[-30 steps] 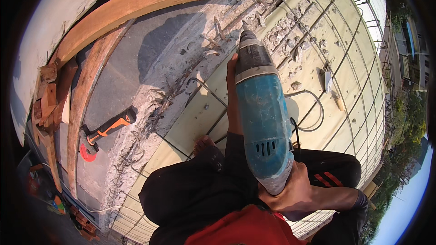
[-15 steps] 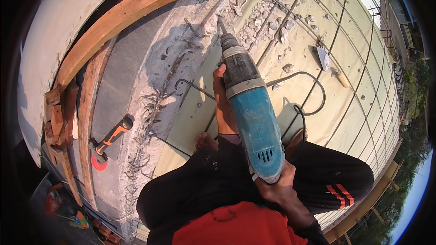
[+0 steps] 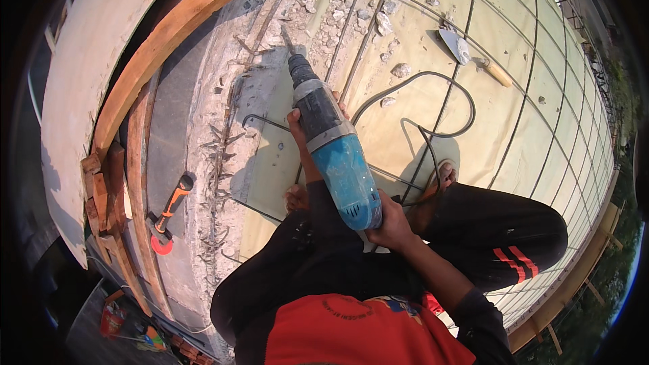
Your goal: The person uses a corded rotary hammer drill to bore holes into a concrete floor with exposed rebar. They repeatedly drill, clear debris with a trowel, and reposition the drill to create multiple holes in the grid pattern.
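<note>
A blue and grey rotary hammer (image 3: 343, 172) lies slantwise across my lap, its pointed chisel bit (image 3: 289, 42) aimed away from me over the rough concrete edge. My left hand (image 3: 300, 134) is wrapped round its front housing from beneath, thumb on the left side and fingertips showing on the right. At the rear, my right hand (image 3: 393, 222) grips the handle, which is mostly hidden behind the body. Whether the bit touches the concrete (image 3: 260, 71) I cannot tell. The black power cord (image 3: 466, 105) loops over the sheet to the right.
Steel bars (image 3: 473, 10) form a grid over a pale yellow sheet (image 3: 500, 128). Broken concrete chunks (image 3: 384, 24) and a trowel (image 3: 454, 46) lie beyond. Left of me are bent wire ends (image 3: 220, 155), an orange-and-black hammer (image 3: 172, 209) and timber beams (image 3: 172, 34).
The whole view has shifted. The rotary hammer now appears further left, its bit nearer me relative to the rubble. Fingertips of my left hand have come into sight on its right side.
</note>
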The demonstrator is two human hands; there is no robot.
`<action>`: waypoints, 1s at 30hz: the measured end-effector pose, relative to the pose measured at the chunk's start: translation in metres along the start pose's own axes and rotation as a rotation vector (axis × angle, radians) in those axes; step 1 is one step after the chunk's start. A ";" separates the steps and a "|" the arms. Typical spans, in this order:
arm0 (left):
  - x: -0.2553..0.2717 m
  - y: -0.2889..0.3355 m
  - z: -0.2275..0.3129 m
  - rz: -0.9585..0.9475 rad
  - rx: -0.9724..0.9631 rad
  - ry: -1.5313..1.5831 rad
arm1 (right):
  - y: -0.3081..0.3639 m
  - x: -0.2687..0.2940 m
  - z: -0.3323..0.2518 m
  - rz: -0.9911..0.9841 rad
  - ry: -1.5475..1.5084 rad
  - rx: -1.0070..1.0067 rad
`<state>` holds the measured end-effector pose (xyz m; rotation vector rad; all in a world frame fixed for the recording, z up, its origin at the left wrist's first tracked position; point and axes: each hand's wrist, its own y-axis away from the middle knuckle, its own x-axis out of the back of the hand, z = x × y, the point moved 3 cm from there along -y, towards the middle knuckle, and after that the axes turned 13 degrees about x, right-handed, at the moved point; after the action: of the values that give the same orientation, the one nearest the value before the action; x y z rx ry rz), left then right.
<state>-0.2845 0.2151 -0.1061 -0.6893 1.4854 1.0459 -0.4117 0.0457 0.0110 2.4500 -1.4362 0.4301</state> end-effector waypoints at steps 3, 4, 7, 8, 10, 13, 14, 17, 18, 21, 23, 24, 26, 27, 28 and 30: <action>0.005 -0.002 0.012 -0.053 -0.010 0.110 | -0.003 -0.018 0.003 -0.022 0.067 0.098; 0.006 -0.003 0.016 -0.160 0.040 0.073 | -0.002 -0.023 0.004 -0.016 0.099 0.119; 0.029 -0.007 0.021 -0.263 0.040 0.105 | -0.005 -0.033 0.009 -0.049 0.223 0.152; 0.031 -0.008 0.017 -0.331 0.063 0.197 | -0.004 -0.034 0.012 -0.068 0.247 0.156; 0.035 -0.010 0.012 -0.465 0.110 0.380 | -0.004 -0.040 0.017 -0.065 0.301 0.184; 0.050 -0.009 0.027 -0.434 0.173 0.331 | -0.015 -0.059 0.014 -0.006 0.336 0.217; 0.050 -0.013 0.022 -0.423 0.170 0.394 | -0.019 -0.052 0.012 -0.007 0.323 0.194; 0.053 -0.016 0.029 -0.385 0.167 0.340 | -0.020 -0.057 0.014 -0.002 0.316 0.166; 0.052 -0.015 0.029 -0.380 0.152 0.341 | -0.023 -0.058 0.016 0.001 0.326 0.169; 0.050 -0.015 0.027 -0.432 0.137 0.420 | -0.024 -0.062 0.009 0.016 0.368 0.186; 0.048 -0.015 0.028 -0.441 0.160 0.471 | -0.026 -0.065 0.000 0.016 0.423 0.177; 0.046 -0.017 0.030 -0.459 0.175 0.485 | -0.028 -0.065 -0.004 0.017 0.449 0.176; 0.044 -0.017 0.032 -0.489 0.196 0.540 | -0.036 -0.066 -0.015 -0.029 0.499 0.157; 0.043 -0.017 0.033 -0.502 0.202 0.582 | -0.040 -0.067 -0.020 -0.048 0.525 0.148; 0.044 -0.015 0.036 -0.469 0.202 0.601 | -0.042 -0.069 -0.025 -0.062 0.532 0.146; 0.037 -0.015 0.038 -0.368 0.215 0.616 | -0.043 -0.075 -0.032 -0.076 0.556 0.132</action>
<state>-0.2617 0.2473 -0.1440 -1.1411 1.8609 0.3910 -0.4123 0.1380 0.0087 2.2100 -1.1003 1.1122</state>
